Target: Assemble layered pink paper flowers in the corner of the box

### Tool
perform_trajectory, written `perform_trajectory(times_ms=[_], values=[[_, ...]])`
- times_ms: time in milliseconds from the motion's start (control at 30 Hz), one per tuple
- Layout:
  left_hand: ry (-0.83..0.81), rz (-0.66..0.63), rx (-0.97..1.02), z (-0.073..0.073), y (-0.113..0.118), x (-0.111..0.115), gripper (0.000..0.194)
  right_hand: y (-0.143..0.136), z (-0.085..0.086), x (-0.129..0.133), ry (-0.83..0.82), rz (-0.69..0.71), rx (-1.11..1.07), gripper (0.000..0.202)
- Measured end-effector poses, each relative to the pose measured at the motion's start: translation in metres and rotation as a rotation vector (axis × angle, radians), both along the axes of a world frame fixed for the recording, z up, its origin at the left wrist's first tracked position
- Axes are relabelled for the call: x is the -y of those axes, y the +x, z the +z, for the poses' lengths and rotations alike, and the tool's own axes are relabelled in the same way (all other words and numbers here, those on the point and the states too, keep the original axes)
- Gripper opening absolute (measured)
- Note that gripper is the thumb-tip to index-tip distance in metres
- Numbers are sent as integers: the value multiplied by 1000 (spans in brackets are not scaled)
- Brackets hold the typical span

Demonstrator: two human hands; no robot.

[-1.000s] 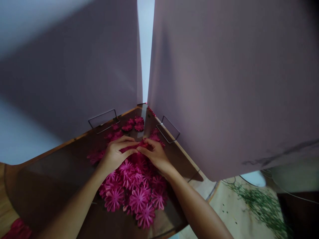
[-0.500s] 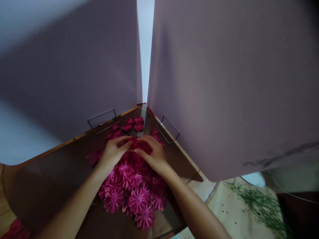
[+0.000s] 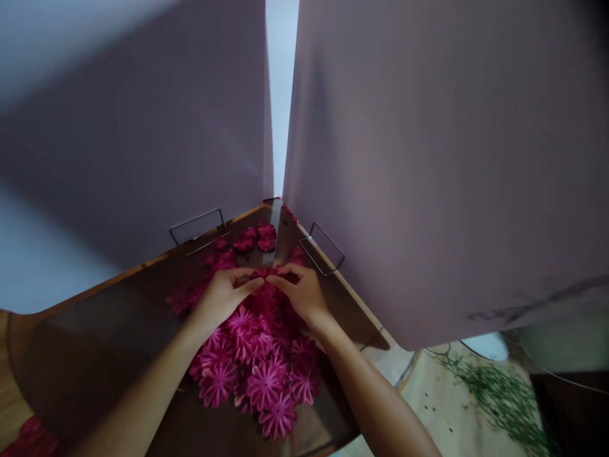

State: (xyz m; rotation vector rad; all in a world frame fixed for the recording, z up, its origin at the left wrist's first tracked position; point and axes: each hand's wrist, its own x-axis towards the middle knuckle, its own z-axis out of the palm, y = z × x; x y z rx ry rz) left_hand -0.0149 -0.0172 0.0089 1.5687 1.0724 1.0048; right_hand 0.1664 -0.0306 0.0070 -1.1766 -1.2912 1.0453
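Between the fingertips of both hands is a pink artificial flower (image 3: 266, 274), pinched from its two sides and partly hidden by the fingers. My left hand (image 3: 231, 289) is closed on its left edge, thumb and index finger together. On its right edge my right hand (image 3: 301, 291) pinches in the same way. Below the hands lies a heap of pink petal flowers (image 3: 266, 381), layered over one another. More pink flowers (image 3: 259, 238) lie beyond the hands, and others are partly covered by my left wrist.
Tall pale panels (image 3: 143, 146) with a bright gap between them stand around the back of the dark tabletop (image 3: 109, 343). Wire stands (image 3: 322, 249) brace them at the table edge. Green plastic-looking sprigs (image 3: 499, 393) lie on the floor at right, near small dark bits.
My hands have lowered slightly and drawn closer together, with the thumbs now nearly meeting at the flower. The heap stays in place; the view has shifted a little.
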Motion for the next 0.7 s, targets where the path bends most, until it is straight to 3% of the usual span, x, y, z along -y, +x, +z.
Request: perform_trajectory(times_ms=[133, 300, 400, 500, 600, 700], values=[[23, -87, -83, 3, -3, 1, 24, 0, 0, 1, -8, 50, -16, 17], [73, -26, -91, 7, 0, 3, 25, 0, 2, 4, 15, 99, 27, 18], [70, -42, -108, 5, -1, 3, 25, 1, 4, 6, 63, 184, 18, 31], [105, -64, -206, 4, -3, 2, 25, 4, 5, 5, 101, 186, 122, 24], [135, -13, -207, 5, -4, 1, 25, 7, 5, 3, 51, 134, 128, 21], [125, 43, -120, 7, -4, 0, 26, 8, 2, 1, -57, 228, -30, 22]])
